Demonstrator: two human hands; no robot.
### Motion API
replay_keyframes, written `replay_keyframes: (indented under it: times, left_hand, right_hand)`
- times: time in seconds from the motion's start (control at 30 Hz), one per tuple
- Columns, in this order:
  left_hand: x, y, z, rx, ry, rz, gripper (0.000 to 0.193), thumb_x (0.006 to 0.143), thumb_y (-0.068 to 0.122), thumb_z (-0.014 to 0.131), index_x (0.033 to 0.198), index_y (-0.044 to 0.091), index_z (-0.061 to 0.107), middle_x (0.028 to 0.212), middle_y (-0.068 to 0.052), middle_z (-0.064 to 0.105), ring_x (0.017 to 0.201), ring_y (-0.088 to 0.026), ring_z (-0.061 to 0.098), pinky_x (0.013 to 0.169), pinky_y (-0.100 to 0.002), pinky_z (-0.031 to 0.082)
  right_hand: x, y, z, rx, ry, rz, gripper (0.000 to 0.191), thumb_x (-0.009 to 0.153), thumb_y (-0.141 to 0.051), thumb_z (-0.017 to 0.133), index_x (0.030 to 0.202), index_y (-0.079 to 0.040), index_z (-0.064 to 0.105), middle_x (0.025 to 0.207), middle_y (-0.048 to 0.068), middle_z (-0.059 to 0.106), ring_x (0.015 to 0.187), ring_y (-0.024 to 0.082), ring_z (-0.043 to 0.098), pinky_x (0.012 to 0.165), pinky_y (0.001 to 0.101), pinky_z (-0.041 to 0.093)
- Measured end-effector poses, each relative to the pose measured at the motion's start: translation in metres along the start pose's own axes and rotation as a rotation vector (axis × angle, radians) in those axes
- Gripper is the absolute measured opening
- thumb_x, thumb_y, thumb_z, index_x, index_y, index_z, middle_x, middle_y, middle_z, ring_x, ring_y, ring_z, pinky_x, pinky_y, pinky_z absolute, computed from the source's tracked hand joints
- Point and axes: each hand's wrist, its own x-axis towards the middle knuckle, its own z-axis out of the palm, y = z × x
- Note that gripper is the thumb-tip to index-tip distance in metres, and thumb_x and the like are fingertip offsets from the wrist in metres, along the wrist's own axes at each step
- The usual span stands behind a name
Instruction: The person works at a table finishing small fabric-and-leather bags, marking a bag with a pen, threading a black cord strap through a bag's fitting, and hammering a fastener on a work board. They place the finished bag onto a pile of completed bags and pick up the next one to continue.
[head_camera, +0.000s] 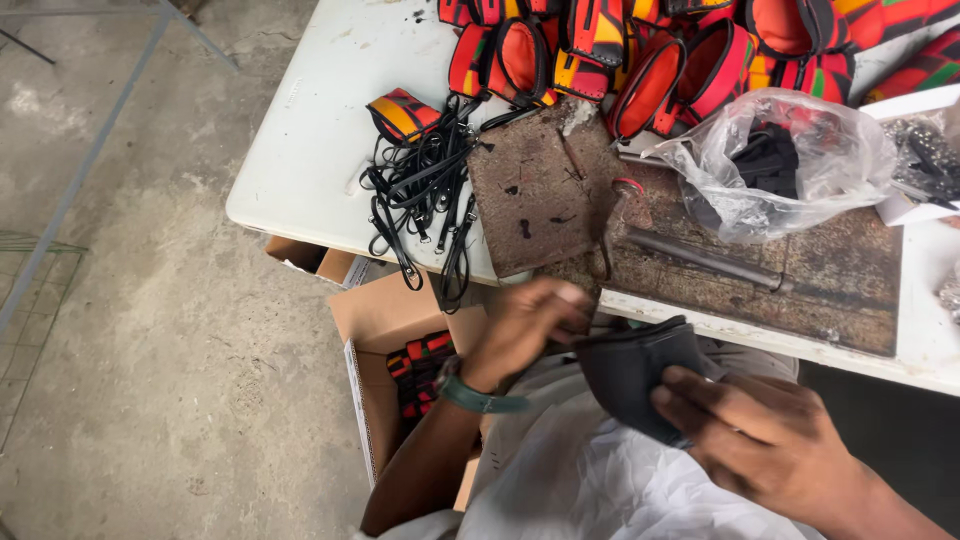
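Both hands hold a dark pouch (632, 372) near the desk (310, 140) edge, over the lap. Left hand (525, 325) grip pinches its left edge, apparently; right hand (765, 435) grip clamps its right side. Black straps (425, 190) lie farther left.

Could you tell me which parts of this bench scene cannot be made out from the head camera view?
- Left hand: motion-blurred, so its grip on the dark pouch is unclear.
- Pouch's lower edge: covered by the right hand.
- Plastic bag: dark contents veiled by crinkled film.
- Cardboard box: partly hidden under the white table.
- Colourful pouches: cut off by the top edge.
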Motion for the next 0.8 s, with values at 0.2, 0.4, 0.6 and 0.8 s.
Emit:
replay_keyframes:
  times: [0.2,0.4,0.6,0.8]
  left_hand:
    - [0.007,-0.056,-0.084,0.544,0.478,-0.360,0.059,0.102,0.056,0.055,0.093,0.000,0.072,0.073,-0.007,0.072,0.070,-0.019,0.072,0.064,-0.034,0.056]
    - [0.054,-0.092,-0.097,0.018,0.513,-0.375,0.052,0.093,0.049,0.066,0.088,-0.002,0.070,0.071,-0.012,0.070,0.062,-0.020,0.073,0.055,-0.031,0.062]
    - [0.041,-0.078,-0.084,0.230,0.325,-0.324,0.041,0.091,0.037,0.073,0.088,-0.004,0.075,0.073,-0.010,0.076,0.062,-0.015,0.073,0.055,-0.026,0.058]
    - [0.027,-0.054,-0.081,0.292,0.329,-0.457,0.050,0.095,0.047,0.066,0.091,-0.003,0.072,0.068,-0.005,0.072,0.057,-0.013,0.070,0.052,-0.027,0.056]
  right_hand:
    - [-0.008,-0.009,-0.003,0.011,0.303,0.178,0.040,0.072,-0.025,0.085,0.107,-0.008,0.073,0.107,0.008,0.073,0.095,0.024,0.076,0.076,0.0321,0.062]
    - [-0.010,-0.003,-0.012,-0.056,0.418,0.371,0.049,0.072,-0.021,0.093,0.110,-0.001,0.071,0.109,0.015,0.073,0.095,0.023,0.075,0.080,0.0314,0.061]
    - [-0.016,0.005,0.002,-0.037,0.423,0.373,0.049,0.070,-0.020,0.092,0.108,0.000,0.070,0.109,0.016,0.071,0.096,0.024,0.074,0.078,0.0303,0.060]
    - [-0.009,0.002,0.008,-0.058,0.403,0.418,0.046,0.067,-0.019,0.093,0.103,0.002,0.071,0.110,0.018,0.069,0.090,0.024,0.071,0.077,0.0324,0.059]
